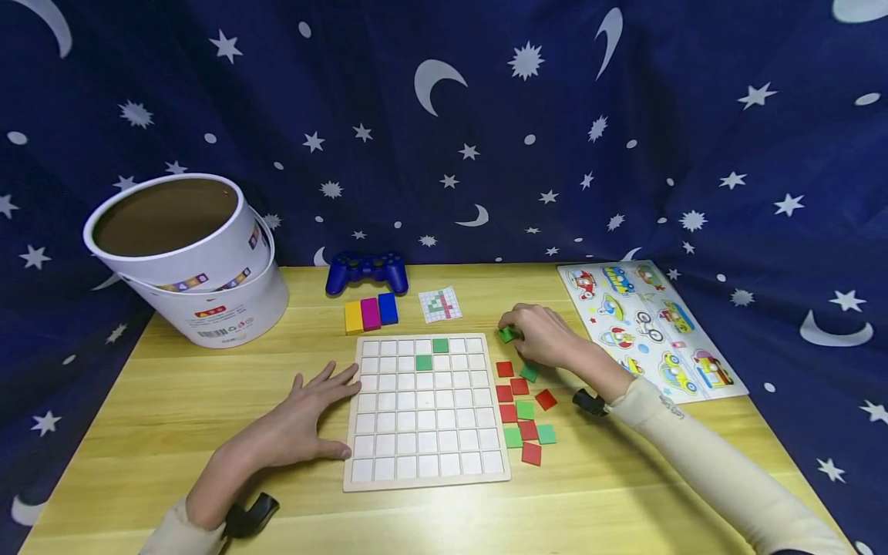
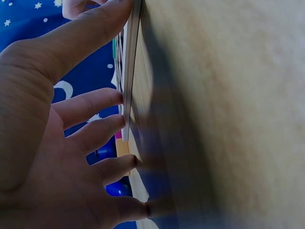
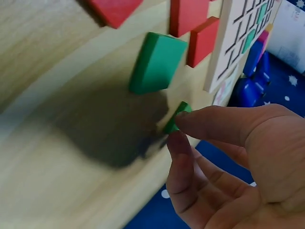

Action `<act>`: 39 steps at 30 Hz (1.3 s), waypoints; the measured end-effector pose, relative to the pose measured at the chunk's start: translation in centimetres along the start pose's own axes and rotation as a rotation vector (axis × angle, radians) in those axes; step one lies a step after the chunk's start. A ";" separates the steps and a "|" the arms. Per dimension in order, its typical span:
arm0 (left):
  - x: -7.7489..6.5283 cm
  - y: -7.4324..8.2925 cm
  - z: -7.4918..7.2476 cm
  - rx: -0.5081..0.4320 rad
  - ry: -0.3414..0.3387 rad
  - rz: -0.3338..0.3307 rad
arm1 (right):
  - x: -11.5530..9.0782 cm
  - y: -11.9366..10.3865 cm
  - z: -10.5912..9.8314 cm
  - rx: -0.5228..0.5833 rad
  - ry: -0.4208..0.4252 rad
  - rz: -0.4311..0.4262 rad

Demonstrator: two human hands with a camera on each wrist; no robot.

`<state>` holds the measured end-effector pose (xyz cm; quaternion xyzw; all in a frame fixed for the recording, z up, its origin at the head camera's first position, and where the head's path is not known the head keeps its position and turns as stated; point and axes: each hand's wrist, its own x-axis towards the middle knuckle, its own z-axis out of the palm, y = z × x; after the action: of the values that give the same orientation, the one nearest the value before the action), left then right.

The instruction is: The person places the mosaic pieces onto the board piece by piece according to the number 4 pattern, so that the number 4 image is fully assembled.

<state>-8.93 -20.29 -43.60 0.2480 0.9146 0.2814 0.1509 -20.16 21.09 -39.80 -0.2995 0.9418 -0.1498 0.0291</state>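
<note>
A white gridded board [image 1: 426, 421] lies on the table with two green square tiles on it, one [image 1: 440, 345] in the top row and one [image 1: 424, 362] a row lower, diagonally left. With fingers spread and nearly straight, my left hand [image 1: 294, 424] touches the board's left edge with thumb and fingertips. Beyond the board's upper right corner, my right hand [image 1: 544, 337] pinches a green tile [image 3: 177, 118] between thumb and forefinger, close over the table. Another green tile [image 3: 158, 64] lies near that hand. Loose red tiles [image 1: 508, 414] and green tiles [image 1: 525, 409] are scattered along the board's right side.
A small pattern card [image 1: 440, 304] lies behind the board, beside yellow, pink and blue blocks [image 1: 371, 314] and a blue game controller [image 1: 366, 271]. A white bucket [image 1: 229, 308] stands at the back left. A picture puzzle board [image 1: 648, 327] lies beyond the right forearm.
</note>
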 end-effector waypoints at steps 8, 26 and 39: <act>0.0 0.1 0.2 -0.006 -0.007 -0.004 | 0.1 0.3 0.9 -0.007 0.020 -0.027; 0.0 0.1 -0.2 0.006 -0.008 -0.002 | 0.2 -1.8 1.1 -0.003 0.058 -0.071; 0.0 0.0 -0.1 0.003 -0.006 -0.003 | 0.8 -5.5 2.6 0.060 0.060 -0.188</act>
<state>-9.03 -20.34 -43.56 0.2478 0.9150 0.2789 0.1537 -17.43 15.67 -40.65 -0.3809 0.9051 -0.1890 -0.0046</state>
